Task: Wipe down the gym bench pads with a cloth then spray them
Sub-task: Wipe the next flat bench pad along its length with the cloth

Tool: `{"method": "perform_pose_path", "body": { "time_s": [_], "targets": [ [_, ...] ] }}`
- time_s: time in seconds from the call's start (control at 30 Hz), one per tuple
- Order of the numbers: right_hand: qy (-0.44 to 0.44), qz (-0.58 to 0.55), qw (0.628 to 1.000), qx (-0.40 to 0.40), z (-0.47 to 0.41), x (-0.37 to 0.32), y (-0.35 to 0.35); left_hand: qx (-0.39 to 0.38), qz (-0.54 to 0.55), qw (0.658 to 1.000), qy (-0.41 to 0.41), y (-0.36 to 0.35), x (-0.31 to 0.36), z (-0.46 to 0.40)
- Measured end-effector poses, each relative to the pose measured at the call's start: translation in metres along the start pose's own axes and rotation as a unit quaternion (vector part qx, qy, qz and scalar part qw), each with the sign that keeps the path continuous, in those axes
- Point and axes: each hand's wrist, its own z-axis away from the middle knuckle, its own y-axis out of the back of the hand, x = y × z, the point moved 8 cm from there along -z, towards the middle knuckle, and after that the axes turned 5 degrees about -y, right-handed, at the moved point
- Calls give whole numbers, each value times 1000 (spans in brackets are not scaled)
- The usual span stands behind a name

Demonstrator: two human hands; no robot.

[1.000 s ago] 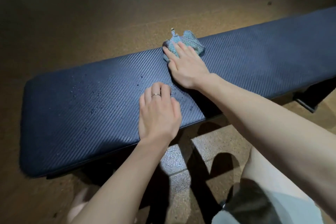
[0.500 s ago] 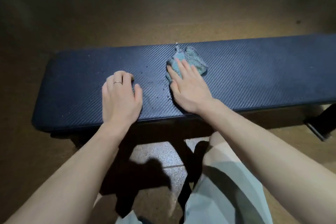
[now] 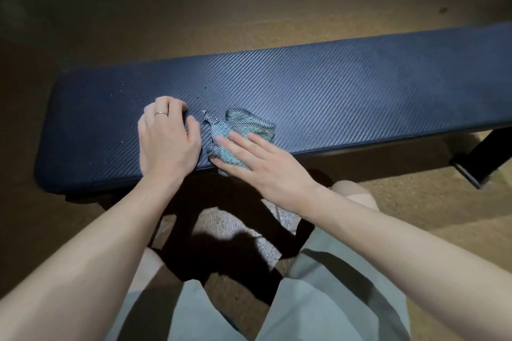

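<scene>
Head camera view, looking down at a long dark blue bench pad [image 3: 346, 91] with a woven, carbon-fibre-like texture, running left to right across a brown speckled floor [image 3: 249, 14]. The right hand [image 3: 260, 163] lies flat, fingers spread, pressing a small teal cloth [image 3: 243, 124] onto the pad at its near edge; one corner of the cloth hangs just over that edge. The hand is not closed around the cloth, only bearing down on it. The left hand [image 3: 166, 138], wearing a ring, rests just beside the cloth with its fingers curled down onto the pad, holding nothing. A few small droplets [image 3: 205, 88] dot the surface beyond the left hand. A dark bench leg [image 3: 482, 163] shows at right.

This looks like the wiping step, partway through. The next move likely calls for sliding the cloth toward the droplets at left, with steady downward pressure. No spray bottle is in view.
</scene>
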Motion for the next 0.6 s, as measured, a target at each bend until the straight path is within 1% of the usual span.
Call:
{"method": "perform_pose_path", "body": {
  "time_s": [0.07, 0.17, 0.27, 0.37, 0.4, 0.47, 0.53, 0.6],
  "targets": [
    [-2, 7, 1000, -1, 12, 15, 0, -4, 3, 1000, 1, 0, -1, 0],
    [-24, 23, 999, 13, 46, 58, 0, -10, 9, 1000, 3, 1, -2, 0],
    [-47, 39, 998, -6, 79, 92, 2, -9, 9, 1000, -1, 1, 0, 1],
    [-46, 50, 997, -22, 86, 101, 0, -3, 5, 1000, 4, 2, 0, 0],
    [-31, 52, 998, -21, 81, 99, 1, -1, 4, 1000, 6, 2, 0, 0],
    [35, 57, 998, -18, 60, 87, 3, 3, 6, 1000, 6, 1, 0, -1],
    [120, 50, 992, -7, 28, 58, 4, 7, 7, 1000, 6, 0, -1, 0],
    [173, 40, 984, 13, -7, 21, 5, 16, 5, 1000, 4, 0, -3, 0]
  ]
}}
